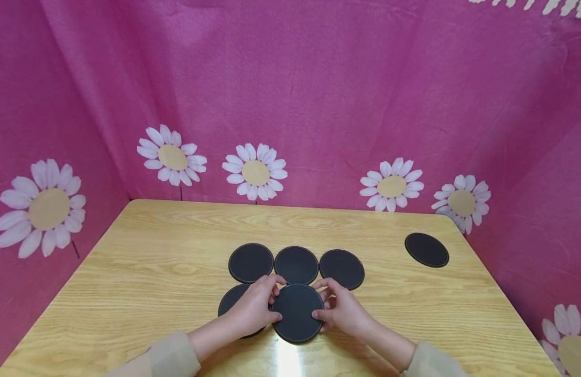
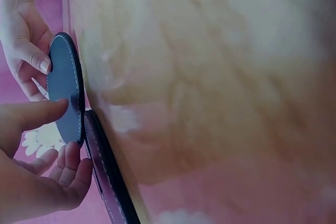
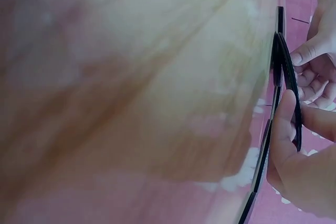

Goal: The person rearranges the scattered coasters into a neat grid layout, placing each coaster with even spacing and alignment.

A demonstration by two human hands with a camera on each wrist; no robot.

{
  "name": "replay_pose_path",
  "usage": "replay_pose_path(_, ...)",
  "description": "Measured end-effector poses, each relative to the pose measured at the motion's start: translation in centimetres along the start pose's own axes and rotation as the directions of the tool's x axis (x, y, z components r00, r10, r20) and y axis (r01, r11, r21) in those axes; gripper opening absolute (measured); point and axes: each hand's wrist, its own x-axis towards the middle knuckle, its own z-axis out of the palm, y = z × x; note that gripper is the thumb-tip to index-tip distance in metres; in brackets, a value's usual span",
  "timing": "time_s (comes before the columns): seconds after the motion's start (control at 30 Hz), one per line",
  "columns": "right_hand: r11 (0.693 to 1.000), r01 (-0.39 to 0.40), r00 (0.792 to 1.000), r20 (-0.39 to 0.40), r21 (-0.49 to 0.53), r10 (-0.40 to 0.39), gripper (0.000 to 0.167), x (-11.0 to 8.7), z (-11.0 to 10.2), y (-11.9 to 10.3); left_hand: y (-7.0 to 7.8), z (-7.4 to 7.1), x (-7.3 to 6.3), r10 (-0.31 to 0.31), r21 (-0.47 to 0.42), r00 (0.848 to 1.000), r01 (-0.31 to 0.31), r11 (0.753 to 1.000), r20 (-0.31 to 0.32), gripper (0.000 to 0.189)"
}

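Note:
Both hands hold one round black coaster [image 1: 297, 313] with a stitched rim, close over the table. My left hand [image 1: 256, 308] pinches its left side, thumb on the top face and fingers at the edge. On the opposite side my right hand [image 1: 345, 313] pinches it, thumb on top and fingers curled at the rim. In the right wrist view the held coaster [image 3: 289, 80] is tilted, one side higher off the table. Another coaster [image 1: 233, 299] lies flat to its left, partly hidden under my left hand and forearm.
Behind the hands, three matching coasters lie in a row: left [image 1: 251, 263], middle [image 1: 296, 263] and right [image 1: 342, 268]. A separate coaster [image 1: 427, 250] lies at the far right of the wooden table [image 1: 144, 272]. Pink flowered cloth [image 1: 309, 104] hangs around the table.

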Motion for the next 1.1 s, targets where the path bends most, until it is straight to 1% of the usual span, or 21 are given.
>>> replay_pose_path(0.3,1.000,0.001,1.000,-0.001,-0.027,-0.001,0.055,0.2,-0.1,0.2,0.1,-0.1,0.1,-0.033,0.080,0.999,0.031,0.996,0.029,0.062)
replay_pose_path(0.4,0.998,0.001,1.000,-0.008,-0.066,-0.002,0.054,0.2,-0.1,0.1,0.0,-0.2,0.1,-0.032,0.094,0.999,0.028,0.995,0.042,0.062)
replay_pose_path(0.5,0.991,0.019,1.000,-0.013,-0.134,-0.021,0.053,0.4,-0.2,0.1,-0.1,-0.2,0.2,-0.035,0.093,0.998,0.030,0.995,0.054,0.061)
replay_pose_path(0.57,0.978,0.045,0.999,-0.018,-0.204,-0.049,0.051,0.5,-0.3,0.2,-0.2,-0.1,0.2,-0.037,0.093,0.998,0.032,0.995,0.059,0.060)
replay_pose_path(0.67,0.949,0.082,0.995,-0.021,-0.303,-0.092,0.049,0.7,-0.5,0.3,-0.3,-0.1,0.3,-0.038,0.094,0.998,0.033,0.995,0.059,0.059)
replay_pose_path(0.77,0.920,0.100,0.993,-0.019,-0.380,-0.116,0.047,0.9,-0.7,0.4,-0.4,0.1,0.3,-0.035,0.106,0.998,0.028,0.994,0.060,0.056)
replay_pose_path(0.97,0.888,0.103,0.993,-0.003,-0.448,-0.117,0.045,1.2,-0.8,0.4,-0.3,0.1,0.3,-0.034,0.140,0.997,0.024,0.990,0.072,0.048)
replay_pose_path(1.1,0.877,0.112,0.992,0.007,-0.467,-0.123,0.044,1.2,-0.8,0.4,-0.3,0.1,0.3,-0.042,0.156,0.996,0.029,0.987,0.080,0.049)
